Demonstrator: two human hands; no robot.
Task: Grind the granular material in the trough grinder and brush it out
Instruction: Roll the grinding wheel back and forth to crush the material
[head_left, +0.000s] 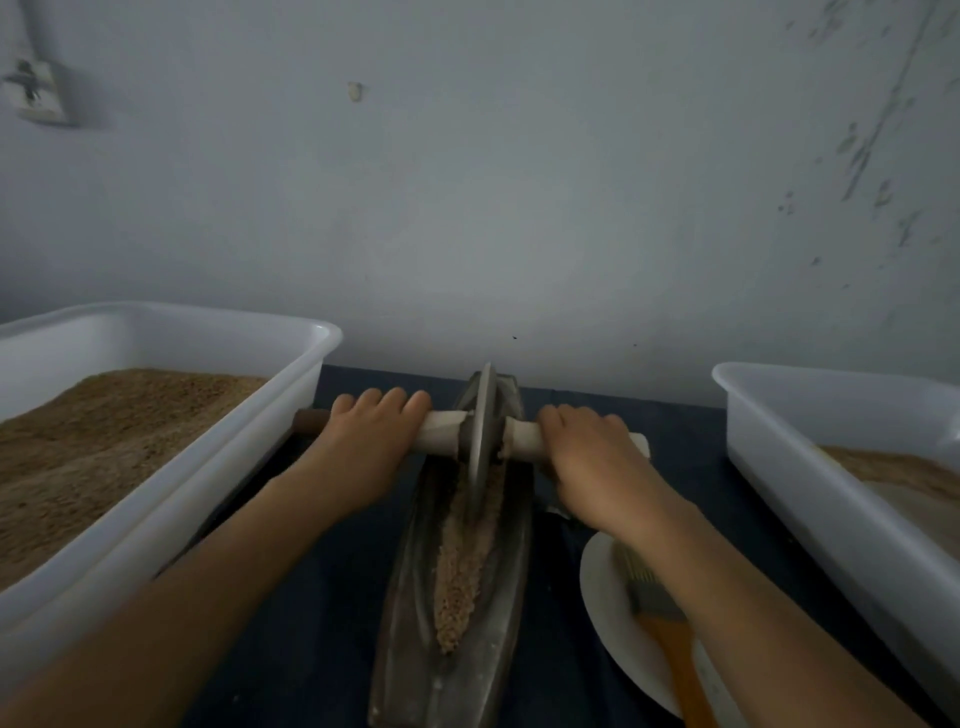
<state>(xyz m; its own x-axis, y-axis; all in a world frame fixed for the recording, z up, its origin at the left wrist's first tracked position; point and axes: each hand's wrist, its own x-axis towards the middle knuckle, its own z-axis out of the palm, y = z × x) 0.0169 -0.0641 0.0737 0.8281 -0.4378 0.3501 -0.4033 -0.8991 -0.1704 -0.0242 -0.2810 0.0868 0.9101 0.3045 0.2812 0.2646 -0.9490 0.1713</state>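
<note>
— Forearms fill the bottom of our view, so let's start there and work left to right. At nine o'clock sits the left tub (171, 447), white plastic, heaped with coarse brown grain.

— And our left hand (371, 431)?

— Curled over the wooden axle (441, 431), just left of the wheel (480, 426). Fingers wrap the far side; it's clenched on the axle, not resting.

— Where's the task's thing?

— Dead centre. The trough grinder (415, 597) runs from six o'clock towards twelve on the dark tabletop (322, 597). Its wheel stands upright in the groove at the far end, and the granular material (460, 571) lies along the groove towards us.

— How do we reckon it handles?

— We'd judge the trough and wheel heavy and rigid, metal by the look. That weight does the crushing, so we steer rather than press. The axle is the only sensible hold, one hand either side, close to the wheel so it stays upright.

— The right hand (587, 447)?

— Gripping the axle's other half, likewise wrapped round it.

— And the grain itself?

— Loose and light; it'll likely scatter if the wheel runs fast off the end.

— Further right?

— At four o'clock a brush (670, 639) with an orange handle lies on a white plate (602, 587), partly under our right forearm. At three o'clock, the right tub (810, 467) holds a shallower brown layer.
</note>
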